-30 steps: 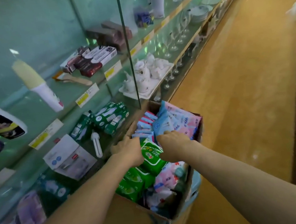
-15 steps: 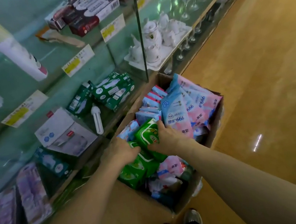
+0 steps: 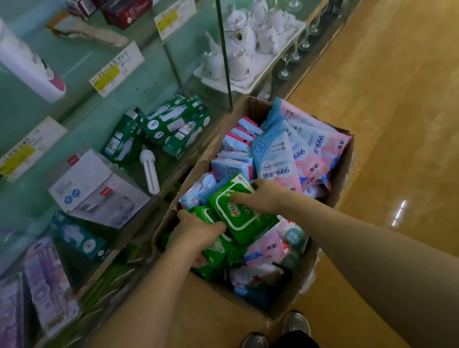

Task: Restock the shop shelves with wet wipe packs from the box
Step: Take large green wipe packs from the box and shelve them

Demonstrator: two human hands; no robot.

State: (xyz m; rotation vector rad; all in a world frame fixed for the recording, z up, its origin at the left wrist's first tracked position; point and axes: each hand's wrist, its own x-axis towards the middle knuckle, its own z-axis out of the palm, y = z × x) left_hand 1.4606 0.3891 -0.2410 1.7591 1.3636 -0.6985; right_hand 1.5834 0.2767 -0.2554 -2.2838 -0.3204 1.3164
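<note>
Green wet wipe pack (image 3: 239, 217) lies tilted on top of the heap in the cardboard box (image 3: 342, 180), its long axis slanting from the far side toward the person. The right hand (image 3: 270, 196) grips its far end. The left hand (image 3: 198, 233) grips a second green pack (image 3: 219, 252) just below. The shelves (image 3: 82, 136) lie leftward, nearer the left hand, so the lift likely swings that way.

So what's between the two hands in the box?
Only green packs: the right hand grips the top one, the left hand one beneath it. The head view shows this.
</note>
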